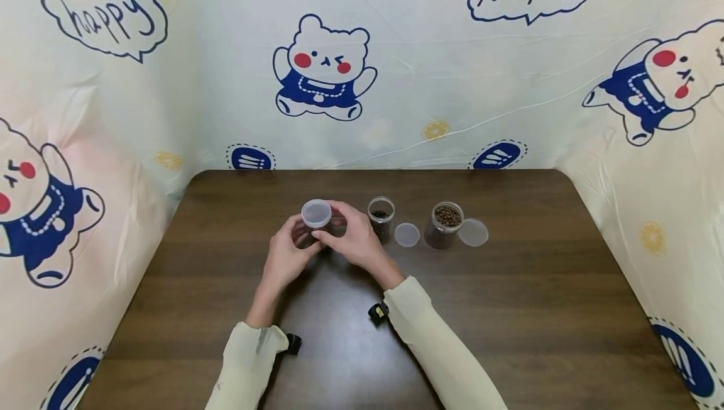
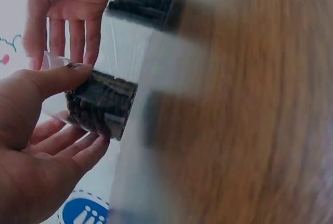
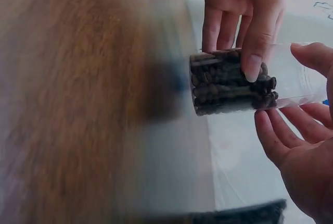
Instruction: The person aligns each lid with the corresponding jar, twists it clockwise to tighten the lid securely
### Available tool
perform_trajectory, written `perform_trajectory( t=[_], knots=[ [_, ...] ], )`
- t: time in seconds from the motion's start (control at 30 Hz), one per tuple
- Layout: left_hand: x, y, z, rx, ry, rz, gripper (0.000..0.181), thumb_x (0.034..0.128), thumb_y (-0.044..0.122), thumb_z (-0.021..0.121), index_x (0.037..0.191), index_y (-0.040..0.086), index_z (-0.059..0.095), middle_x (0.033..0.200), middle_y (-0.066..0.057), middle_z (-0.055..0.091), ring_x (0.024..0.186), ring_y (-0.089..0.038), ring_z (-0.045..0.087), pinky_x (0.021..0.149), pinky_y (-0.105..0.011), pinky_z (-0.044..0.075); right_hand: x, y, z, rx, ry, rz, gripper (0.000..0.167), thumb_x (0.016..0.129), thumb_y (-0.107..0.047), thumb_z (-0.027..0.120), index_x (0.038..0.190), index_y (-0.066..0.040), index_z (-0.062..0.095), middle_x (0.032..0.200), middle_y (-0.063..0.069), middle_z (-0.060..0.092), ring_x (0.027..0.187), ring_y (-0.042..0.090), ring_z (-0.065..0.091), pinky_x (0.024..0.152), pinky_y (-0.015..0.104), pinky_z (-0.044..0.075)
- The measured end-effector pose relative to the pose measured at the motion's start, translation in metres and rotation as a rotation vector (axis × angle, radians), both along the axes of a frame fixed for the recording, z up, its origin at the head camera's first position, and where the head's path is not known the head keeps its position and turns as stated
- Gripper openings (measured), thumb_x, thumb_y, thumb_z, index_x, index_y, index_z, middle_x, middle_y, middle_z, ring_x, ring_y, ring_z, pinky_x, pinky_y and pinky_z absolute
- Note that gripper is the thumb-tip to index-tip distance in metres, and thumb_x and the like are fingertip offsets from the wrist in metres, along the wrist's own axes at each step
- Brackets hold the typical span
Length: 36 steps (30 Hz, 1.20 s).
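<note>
Both hands hold a clear jar (image 1: 316, 229) partly filled with dark brown beans, topped by a translucent lid (image 1: 316, 212) in the head view. My left hand (image 1: 287, 258) grips it from the left, with the thumb and fingers around the bean-filled lower part (image 2: 101, 101). From the right, my right hand (image 1: 355, 234) holds it higher, its thumb near the top. The wrist views show a gap between the jar's base and the blurred tabletop. Whether the lid is fully seated cannot be told.
Right of the hands stands an open jar (image 1: 381, 209) with dark contents, a round translucent lid (image 1: 407, 234) beside it. Farther right is another open jar (image 1: 444, 224) of brown beans, with a second loose lid (image 1: 473, 232). A printed cloth (image 1: 396, 51) encloses the wooden table (image 1: 537, 309).
</note>
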<state>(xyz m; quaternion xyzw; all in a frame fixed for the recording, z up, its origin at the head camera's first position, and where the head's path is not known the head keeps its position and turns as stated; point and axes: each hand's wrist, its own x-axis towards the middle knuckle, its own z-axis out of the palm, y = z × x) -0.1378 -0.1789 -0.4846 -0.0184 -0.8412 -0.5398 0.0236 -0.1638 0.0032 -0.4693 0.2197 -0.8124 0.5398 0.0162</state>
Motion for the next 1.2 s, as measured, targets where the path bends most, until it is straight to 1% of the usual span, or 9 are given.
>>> perform_trajectory(
  t=[0.1,0.17,0.33,0.43,0.57,0.7,0.9,1.07,1.2],
  knots=[
    [-0.003,-0.004,-0.004,0.005,-0.019,0.020,0.063,0.0868,0.003,0.084,0.141,-0.004,0.053,0.142,-0.025,0.062,0.134,-0.040,0.063,0.111,-0.046,0.052,-0.006,-0.006,-0.004,0.012,-0.014,0.010,0.059,0.090,-0.021,0.086,0.143,-0.010,0.060,0.130,0.010,0.072,0.114,0.025,0.074,0.099,0.035,0.060],
    [-0.005,-0.007,-0.007,0.009,-0.029,0.027,0.063,0.0874,0.003,0.084,0.142,-0.004,0.052,0.143,-0.026,0.061,0.134,-0.039,0.062,0.112,-0.045,0.051,-0.009,-0.009,-0.005,0.021,-0.008,0.021,0.059,0.091,-0.021,0.085,0.143,-0.010,0.060,0.130,0.010,0.073,0.115,0.025,0.074,0.100,0.033,0.060],
    [-0.009,-0.012,-0.011,0.010,-0.033,0.036,0.062,0.0882,0.002,0.082,0.142,-0.004,0.052,0.143,-0.026,0.060,0.135,-0.039,0.062,0.112,-0.045,0.051,-0.012,-0.014,-0.004,0.039,-0.006,0.027,0.060,0.091,-0.021,0.085,0.144,-0.011,0.060,0.131,0.010,0.073,0.116,0.024,0.073,0.100,0.032,0.060],
    [-0.011,-0.014,-0.012,0.002,-0.034,0.035,0.062,0.0891,0.002,0.081,0.143,-0.003,0.051,0.144,-0.027,0.060,0.135,-0.040,0.062,0.112,-0.046,0.051,-0.015,-0.017,-0.003,0.056,-0.013,0.022,0.060,0.091,-0.022,0.085,0.144,-0.012,0.060,0.131,0.010,0.073,0.116,0.024,0.074,0.100,0.033,0.060],
    [-0.013,-0.018,-0.010,-0.008,-0.039,0.038,0.064,0.0899,0.004,0.081,0.145,-0.004,0.049,0.145,-0.028,0.059,0.135,-0.042,0.062,0.112,-0.047,0.051,-0.020,-0.021,-0.003,0.073,-0.019,0.027,0.060,0.091,-0.023,0.085,0.145,-0.013,0.059,0.132,0.009,0.073,0.116,0.024,0.074,0.100,0.035,0.060],
    [-0.015,-0.022,-0.009,-0.011,-0.044,0.041,0.065,0.0905,0.004,0.081,0.146,-0.004,0.048,0.145,-0.029,0.059,0.135,-0.042,0.061,0.112,-0.047,0.051,-0.023,-0.026,-0.004,0.059,-0.023,0.040,0.060,0.092,-0.023,0.084,0.145,-0.013,0.059,0.133,0.009,0.072,0.117,0.025,0.073,0.101,0.036,0.060],
    [-0.016,-0.027,-0.012,-0.015,-0.055,0.031,0.064,0.0917,0.007,0.081,0.146,-0.001,0.048,0.147,-0.028,0.059,0.136,-0.041,0.061,0.112,-0.048,0.051,-0.025,-0.029,-0.006,0.034,-0.039,0.047,0.060,0.092,-0.023,0.084,0.145,-0.012,0.058,0.134,0.009,0.072,0.117,0.026,0.073,0.102,0.038,0.059],
    [-0.017,-0.028,-0.013,-0.019,-0.055,0.031,0.064,0.0920,0.010,0.081,0.146,0.000,0.048,0.147,-0.026,0.060,0.137,-0.040,0.061,0.112,-0.049,0.051,-0.027,-0.029,-0.007,0.043,-0.039,0.048,0.062,0.092,-0.025,0.084,0.146,-0.012,0.057,0.135,0.009,0.072,0.118,0.026,0.073,0.102,0.036,0.059],
    [-0.017,-0.028,-0.014,-0.017,-0.058,0.026,0.064,0.0921,0.009,0.081,0.146,0.000,0.048,0.147,-0.027,0.060,0.137,-0.040,0.061,0.112,-0.048,0.050,-0.027,-0.029,-0.009,0.053,-0.039,0.041,0.062,0.092,-0.026,0.084,0.146,-0.013,0.057,0.135,0.009,0.072,0.118,0.025,0.073,0.101,0.034,0.059]
  ],
)
